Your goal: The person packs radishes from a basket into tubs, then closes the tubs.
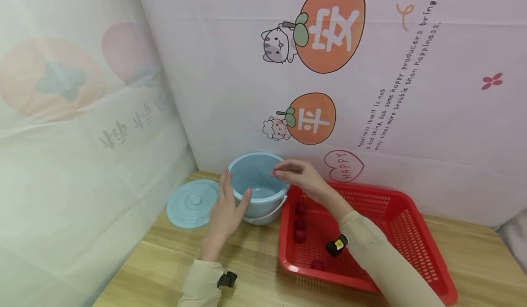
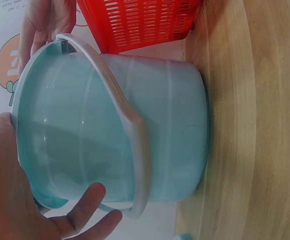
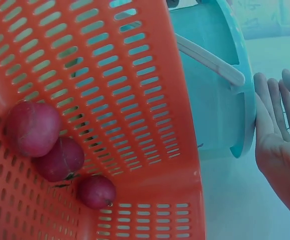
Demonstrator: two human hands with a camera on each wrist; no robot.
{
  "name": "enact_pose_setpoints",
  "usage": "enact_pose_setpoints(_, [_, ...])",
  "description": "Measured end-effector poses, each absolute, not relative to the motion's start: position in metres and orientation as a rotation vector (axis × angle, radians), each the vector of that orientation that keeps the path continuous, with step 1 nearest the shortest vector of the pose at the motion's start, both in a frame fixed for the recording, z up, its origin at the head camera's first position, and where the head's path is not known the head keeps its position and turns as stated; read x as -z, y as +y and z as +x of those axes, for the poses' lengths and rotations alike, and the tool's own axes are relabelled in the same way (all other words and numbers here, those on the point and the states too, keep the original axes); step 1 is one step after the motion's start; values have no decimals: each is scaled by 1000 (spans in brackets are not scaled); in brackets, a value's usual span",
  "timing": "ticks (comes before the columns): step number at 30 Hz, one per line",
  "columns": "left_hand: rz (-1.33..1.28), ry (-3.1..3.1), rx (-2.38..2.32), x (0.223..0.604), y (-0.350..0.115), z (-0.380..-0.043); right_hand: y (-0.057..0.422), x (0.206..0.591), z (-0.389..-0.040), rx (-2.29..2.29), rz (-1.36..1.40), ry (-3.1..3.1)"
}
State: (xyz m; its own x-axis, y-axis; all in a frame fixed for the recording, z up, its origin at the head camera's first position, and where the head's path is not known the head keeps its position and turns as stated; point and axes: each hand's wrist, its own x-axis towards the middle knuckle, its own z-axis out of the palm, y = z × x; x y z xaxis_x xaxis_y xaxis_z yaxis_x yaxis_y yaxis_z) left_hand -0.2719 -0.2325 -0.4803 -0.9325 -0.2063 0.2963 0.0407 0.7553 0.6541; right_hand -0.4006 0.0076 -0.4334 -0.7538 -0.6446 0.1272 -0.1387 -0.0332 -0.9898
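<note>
A light blue bucket (image 1: 253,172) with a pale handle (image 2: 136,132) stands upright on the table near the back wall. Beside its left rim is my left hand (image 1: 225,211), fingers spread and thumb apart. In the left wrist view, that hand's palm lies close along the rim. My right hand (image 1: 302,178) reaches over the right side of the bucket's mouth. Its palm and loosely extended fingers show beside the rim in the right wrist view, with nothing visible in them. Several round, purplish-red radishes (image 3: 33,128) lie in a red perforated basket (image 1: 436,252) beneath my right forearm.
The bucket's blue round lid (image 1: 185,208) lies flat on the wooden table (image 1: 160,261), left of the bucket. The basket adjoins the bucket's right side. A printed cloth (image 1: 230,92) hangs behind, and a white cloth (image 1: 136,169) hangs along the left.
</note>
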Motion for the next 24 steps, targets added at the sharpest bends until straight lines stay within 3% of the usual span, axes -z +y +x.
enact_pose_setpoints(11, [123, -2588, 1015, 481, -234, -270, 28, 434, -399, 1824, -792, 1887])
enact_pose_setpoints(24, [147, -2619, 992, 480, -233, -272, 84, 439, -405, 1791, -734, 1912])
